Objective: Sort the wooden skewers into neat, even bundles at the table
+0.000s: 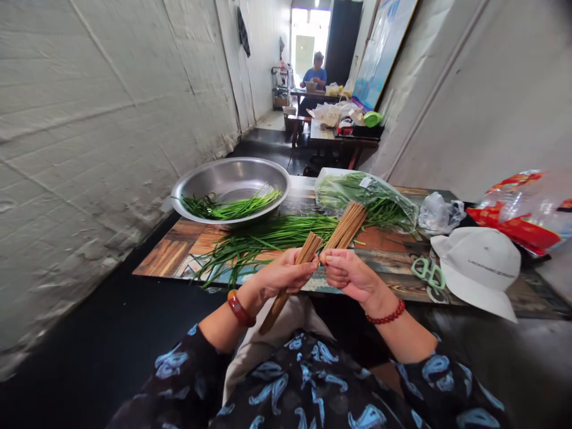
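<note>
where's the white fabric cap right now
In the head view, the white fabric cap lies on the right of the wood-patterned table, just right of the mint-green scissor handles, near the red plastic packaging.

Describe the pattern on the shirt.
Shirt: light blue paisley on black, clearest in the head view.

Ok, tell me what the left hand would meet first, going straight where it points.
Probably the bare right hand; it sits just ahead of the left hand, though whether they touch is unclear.

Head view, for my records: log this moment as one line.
left hand: grips sticks | right hand: beside left, hold unclear | second bundle: beyond right hand | basin: holds greens | table: cap, scissors
</note>
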A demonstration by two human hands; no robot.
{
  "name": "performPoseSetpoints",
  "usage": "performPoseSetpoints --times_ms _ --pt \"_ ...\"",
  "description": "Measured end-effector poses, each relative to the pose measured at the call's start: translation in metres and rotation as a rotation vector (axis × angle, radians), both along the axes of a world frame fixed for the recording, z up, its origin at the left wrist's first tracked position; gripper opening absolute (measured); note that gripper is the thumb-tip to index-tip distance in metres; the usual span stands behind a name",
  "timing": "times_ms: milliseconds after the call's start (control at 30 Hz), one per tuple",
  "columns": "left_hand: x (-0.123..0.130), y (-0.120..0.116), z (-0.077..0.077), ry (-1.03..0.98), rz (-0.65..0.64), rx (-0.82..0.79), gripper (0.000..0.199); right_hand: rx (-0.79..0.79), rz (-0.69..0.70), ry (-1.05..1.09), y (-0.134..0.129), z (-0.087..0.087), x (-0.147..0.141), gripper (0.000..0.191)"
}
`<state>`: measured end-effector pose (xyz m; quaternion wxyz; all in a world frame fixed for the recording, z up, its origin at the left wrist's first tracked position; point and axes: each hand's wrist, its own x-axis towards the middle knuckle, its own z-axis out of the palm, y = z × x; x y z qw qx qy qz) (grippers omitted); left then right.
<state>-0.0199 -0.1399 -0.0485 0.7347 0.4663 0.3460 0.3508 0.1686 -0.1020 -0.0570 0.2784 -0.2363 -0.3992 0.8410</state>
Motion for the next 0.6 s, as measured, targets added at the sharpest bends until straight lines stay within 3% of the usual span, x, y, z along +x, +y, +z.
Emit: performPoseSetpoints --times_ms 200,267,400,600 --pt "0.002 -0.003 0.004 0.092 -0.192 0.116 0.045 0.002 -0.147 -0.087 0.006 0.007 -0.004 0.033" --pt "0.001 -0.002 0.006 0.239 -0.158 0.265 0.038 0.09 -0.199 -0.165 0.012 0.012 0.0 0.032" --pt "-0.004 0.0 0.003 0.592 0.014 0.58 0.018 0.463 -0.347 -0.458 0.023 0.023 0.009 0.031" --pt "-0.009 0.005 -0.011 0.79 0.11 0.66 0.014 0.744 -0.262 -0.607 0.015 0.04 0.004 0.025"
